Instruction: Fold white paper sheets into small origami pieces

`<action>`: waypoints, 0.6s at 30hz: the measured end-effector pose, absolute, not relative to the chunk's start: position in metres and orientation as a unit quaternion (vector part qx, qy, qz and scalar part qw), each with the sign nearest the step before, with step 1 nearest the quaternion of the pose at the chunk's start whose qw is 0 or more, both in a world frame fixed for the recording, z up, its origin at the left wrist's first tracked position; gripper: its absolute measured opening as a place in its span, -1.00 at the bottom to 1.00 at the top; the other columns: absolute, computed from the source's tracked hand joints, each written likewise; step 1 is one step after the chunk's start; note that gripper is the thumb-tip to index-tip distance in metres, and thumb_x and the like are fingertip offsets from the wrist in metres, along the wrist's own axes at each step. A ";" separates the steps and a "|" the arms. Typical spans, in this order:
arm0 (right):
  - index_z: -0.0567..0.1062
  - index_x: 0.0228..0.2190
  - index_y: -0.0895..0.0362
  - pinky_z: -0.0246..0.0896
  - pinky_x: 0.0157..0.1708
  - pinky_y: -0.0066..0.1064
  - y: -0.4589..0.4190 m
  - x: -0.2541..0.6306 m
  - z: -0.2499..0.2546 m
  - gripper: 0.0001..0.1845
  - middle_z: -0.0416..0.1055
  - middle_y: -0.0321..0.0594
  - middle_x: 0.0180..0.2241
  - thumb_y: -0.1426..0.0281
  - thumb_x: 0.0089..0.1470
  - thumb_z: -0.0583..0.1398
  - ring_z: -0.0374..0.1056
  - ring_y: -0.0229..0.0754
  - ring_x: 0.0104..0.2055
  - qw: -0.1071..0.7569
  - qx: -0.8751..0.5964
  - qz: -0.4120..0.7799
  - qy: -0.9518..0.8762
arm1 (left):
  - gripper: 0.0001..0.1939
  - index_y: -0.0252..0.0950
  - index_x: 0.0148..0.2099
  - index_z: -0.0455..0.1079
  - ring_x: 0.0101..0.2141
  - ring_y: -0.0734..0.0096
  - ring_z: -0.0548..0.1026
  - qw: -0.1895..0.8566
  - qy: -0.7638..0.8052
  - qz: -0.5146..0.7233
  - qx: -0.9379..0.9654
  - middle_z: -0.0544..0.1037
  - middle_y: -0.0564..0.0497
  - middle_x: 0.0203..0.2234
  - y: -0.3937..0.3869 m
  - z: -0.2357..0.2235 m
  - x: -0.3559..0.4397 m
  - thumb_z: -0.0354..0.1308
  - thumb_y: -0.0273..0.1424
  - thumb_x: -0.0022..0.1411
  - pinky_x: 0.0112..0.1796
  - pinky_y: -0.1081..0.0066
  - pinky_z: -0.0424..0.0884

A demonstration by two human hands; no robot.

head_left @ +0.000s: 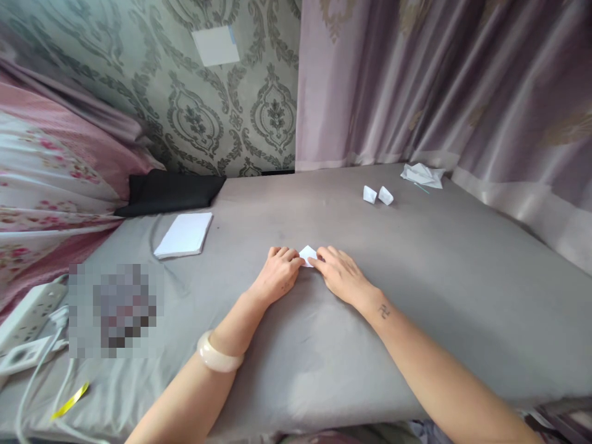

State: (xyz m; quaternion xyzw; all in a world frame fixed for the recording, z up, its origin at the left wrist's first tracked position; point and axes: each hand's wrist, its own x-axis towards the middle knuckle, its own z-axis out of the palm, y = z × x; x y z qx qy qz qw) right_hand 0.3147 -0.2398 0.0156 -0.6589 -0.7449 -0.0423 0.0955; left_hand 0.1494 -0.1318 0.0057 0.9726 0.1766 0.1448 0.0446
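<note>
A small folded piece of white paper (308, 254) lies on the grey sheet (416, 283) in the middle of the view. My left hand (277, 274) presses on its left side with fingers curled. My right hand (340, 274) pinches its right edge with the fingertips together. Most of the paper is hidden under my fingers. A pale bangle (217, 354) is on my left wrist.
A stack of white paper sheets (184, 235) lies to the left. Two small folded paper pieces (378, 195) and crumpled paper (423, 175) sit far right by the curtain (439, 80). A black cushion (171, 191), a power strip (28, 314) and a yellow strip (69, 401) are at left.
</note>
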 end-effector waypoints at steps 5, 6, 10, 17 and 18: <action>0.54 -0.21 0.09 0.10 -0.25 -0.32 -0.240 0.316 0.017 -0.72 0.41 -0.15 -0.19 0.46 0.24 0.04 0.27 -0.13 -0.17 0.144 -0.692 0.014 -0.707 | -0.76 -0.23 -0.23 0.48 -0.23 0.27 0.44 0.151 0.252 0.152 0.944 0.55 -0.04 -0.27 -0.127 0.006 0.146 -0.03 -0.37 0.33 -0.16 0.24 0.17; 0.55 -0.24 0.09 0.11 -0.26 -0.32 -0.240 0.318 0.017 -0.74 0.42 -0.15 -0.19 0.43 0.24 0.05 0.29 -0.12 -0.17 0.156 -0.700 0.031 -0.696 | -0.78 -0.22 -0.25 0.49 -0.23 0.26 0.44 0.173 0.270 0.152 0.935 0.55 -0.03 -0.28 -0.126 0.006 0.146 0.00 -0.36 0.31 -0.16 0.25 0.18; 0.58 -0.34 0.05 0.15 -0.27 -0.36 -0.237 0.329 0.017 -0.73 0.44 -0.18 -0.23 0.33 0.23 0.08 0.33 -0.15 -0.19 0.217 -0.731 0.116 -0.636 | -0.81 -0.23 -0.33 0.51 -0.31 0.27 0.44 0.264 0.344 0.161 0.887 0.51 -0.04 -0.36 -0.121 0.007 0.145 0.12 -0.28 0.22 -0.25 0.31 0.26; 0.59 -0.45 0.05 0.20 -0.25 -0.34 -0.229 0.349 0.009 -0.74 0.43 -0.21 -0.30 0.24 0.12 0.15 0.37 -0.17 -0.29 0.313 -0.727 0.243 -0.560 | -0.76 -0.26 -0.33 0.52 -0.36 0.31 0.43 0.355 0.406 0.151 0.828 0.49 -0.05 -0.34 -0.120 0.011 0.144 0.15 -0.20 0.15 -0.33 0.37 0.31; 0.59 -0.47 0.05 0.21 -0.24 -0.33 -0.228 0.350 0.006 -0.74 0.43 -0.21 -0.30 0.24 0.11 0.16 0.36 -0.17 -0.29 0.320 -0.726 0.246 -0.556 | -0.75 -0.26 -0.33 0.52 -0.36 0.31 0.43 0.352 0.408 0.154 0.829 0.49 -0.05 -0.35 -0.120 0.012 0.144 0.15 -0.20 0.15 -0.32 0.36 0.31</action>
